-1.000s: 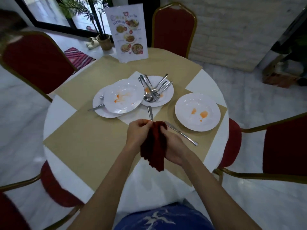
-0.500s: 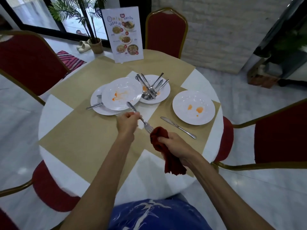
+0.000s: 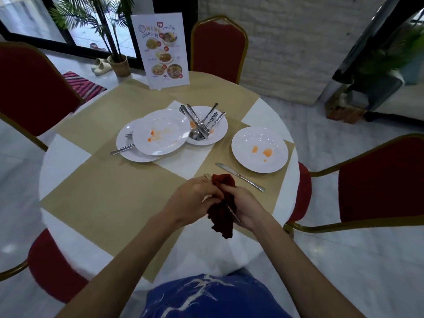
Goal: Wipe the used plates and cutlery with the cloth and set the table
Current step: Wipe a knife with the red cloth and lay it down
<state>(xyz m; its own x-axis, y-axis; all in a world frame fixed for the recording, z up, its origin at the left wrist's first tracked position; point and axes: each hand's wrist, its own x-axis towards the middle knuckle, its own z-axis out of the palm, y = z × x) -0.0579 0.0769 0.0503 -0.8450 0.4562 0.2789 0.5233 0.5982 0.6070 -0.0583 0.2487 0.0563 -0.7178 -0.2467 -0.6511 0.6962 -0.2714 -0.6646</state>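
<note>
Here the silver metal fork (image 3: 207,176) sits between both hands, tines pointing away from the person, its long axis running back and to the right through the dark red cloth (image 3: 223,214). The left hand (image 3: 195,198) pinches the fork below the tines. The right hand (image 3: 246,207) curls round the cloth and the handle inside it. Just right of the hands lies a slanted silver table knife (image 3: 241,178). Beyond it is the white round plate with orange smears (image 3: 259,136), nearer the right hand, with nothing between them.
</note>
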